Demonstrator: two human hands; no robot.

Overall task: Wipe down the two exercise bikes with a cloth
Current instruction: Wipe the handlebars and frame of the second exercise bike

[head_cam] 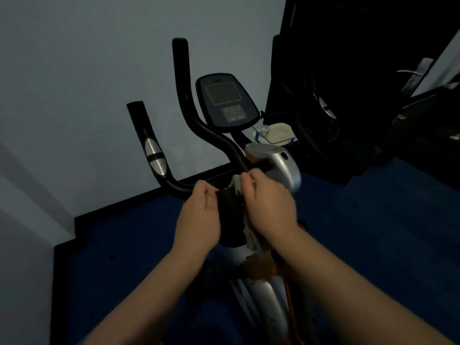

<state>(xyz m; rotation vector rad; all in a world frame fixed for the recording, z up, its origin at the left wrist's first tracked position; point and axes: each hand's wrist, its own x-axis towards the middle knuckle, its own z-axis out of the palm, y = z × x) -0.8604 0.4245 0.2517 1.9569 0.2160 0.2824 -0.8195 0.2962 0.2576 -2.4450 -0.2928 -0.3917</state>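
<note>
Dim blue-floored corner holds the exercise bike (263, 165). Left hand (199, 215) grips its handlebar (174, 181) while right hand (268, 207) clutches the cloth (251, 232) against the stem. Wiping looks early; a second bike isn't clearly visible

Handlebar (189, 115): matt black, foam-like grip covering, w/ glossy silver metal-look pulse pad (155, 158). Console (226, 99): smooth dark plastic, dull grey screen. Bike body (286, 168): smooth silver plastic, slight sheen. Cloth (251, 235): pale, rough, frayed fabric. Floor (373, 232): matt blue, carpet-like. Wall (87, 83): matt paint.
</note>
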